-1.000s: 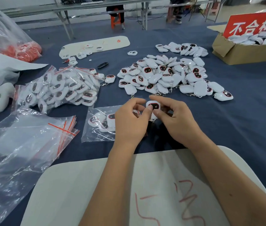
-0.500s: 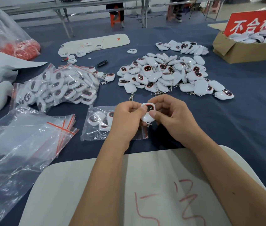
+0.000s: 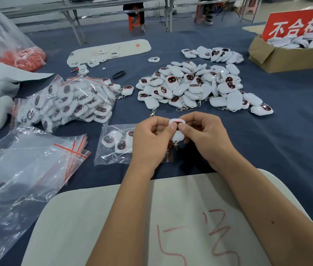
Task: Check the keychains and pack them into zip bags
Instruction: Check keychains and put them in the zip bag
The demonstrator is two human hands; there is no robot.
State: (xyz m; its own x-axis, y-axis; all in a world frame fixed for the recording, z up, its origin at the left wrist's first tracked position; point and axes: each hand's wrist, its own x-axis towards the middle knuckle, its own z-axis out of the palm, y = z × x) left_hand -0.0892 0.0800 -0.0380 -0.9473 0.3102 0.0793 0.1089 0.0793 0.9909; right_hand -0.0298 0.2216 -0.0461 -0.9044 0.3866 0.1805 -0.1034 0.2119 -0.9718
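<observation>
Both hands are on one white keychain [image 3: 177, 129] mid-table: left hand [image 3: 151, 140] and right hand [image 3: 207, 137] each pinch it, thumbs on its dark face. The loose keychain pile [image 3: 194, 87] sits at 12 o'clock, and a part-filled zip bag [image 3: 116, 144] lies at 9 o'clock, just under the left hand.

Metal-legged tables [image 3: 75, 25] stand on blue floor [image 3: 190, 35].

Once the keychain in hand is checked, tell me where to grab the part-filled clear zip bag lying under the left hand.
Pinch the part-filled clear zip bag at its flat near-left corner, coming from the left. The white keychains inside bulge its middle, and the left hand covers its right end, so I cannot tell where the opening is.
</observation>
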